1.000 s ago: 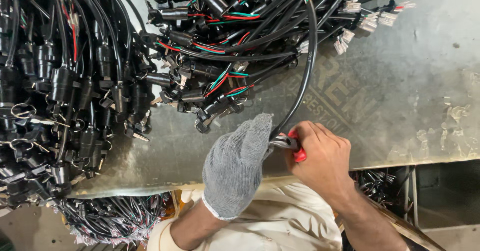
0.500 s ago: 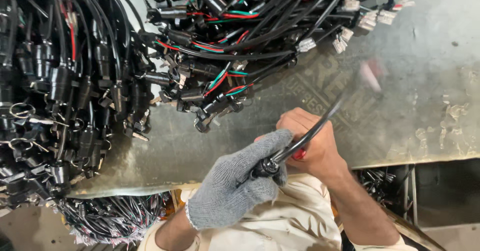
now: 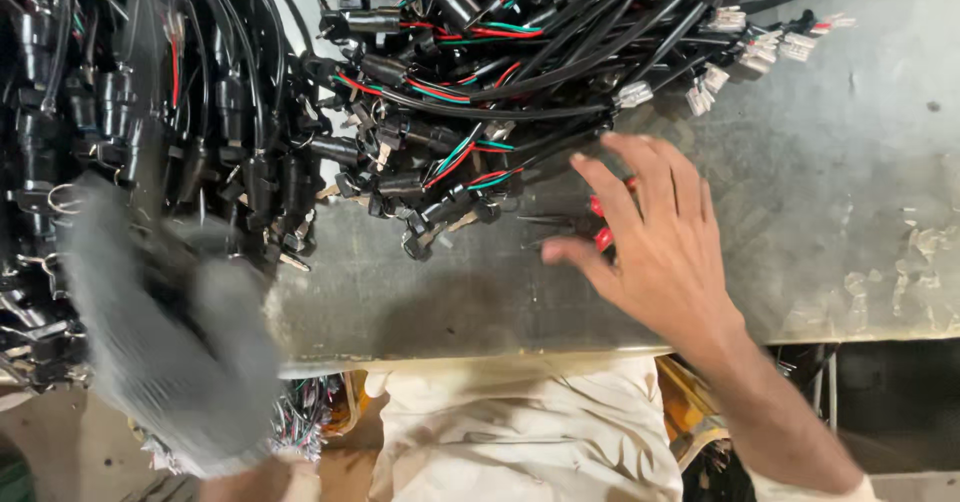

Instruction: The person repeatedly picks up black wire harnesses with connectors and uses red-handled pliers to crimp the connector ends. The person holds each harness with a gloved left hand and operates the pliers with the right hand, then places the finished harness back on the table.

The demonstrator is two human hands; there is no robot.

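clearly our bare right hand (image 3: 660,247) lies spread, fingers apart, over small red-handled metal cutters (image 3: 600,224): light, rigid, best held by the handles. at nine o'clock our grey-gloved left hand (image 3: 165,337) blurs; grip unclear.

workshop | worn metal bench (image 3: 800,212) | heaped wire harnesses (image 3: 480,72)

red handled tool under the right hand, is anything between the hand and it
Nothing visible does. The bare right hand lies spread directly over the red-handled tool on the metal table, its fingers covering most of it. The wire harness pile sits just behind, beside the tool, not over it.
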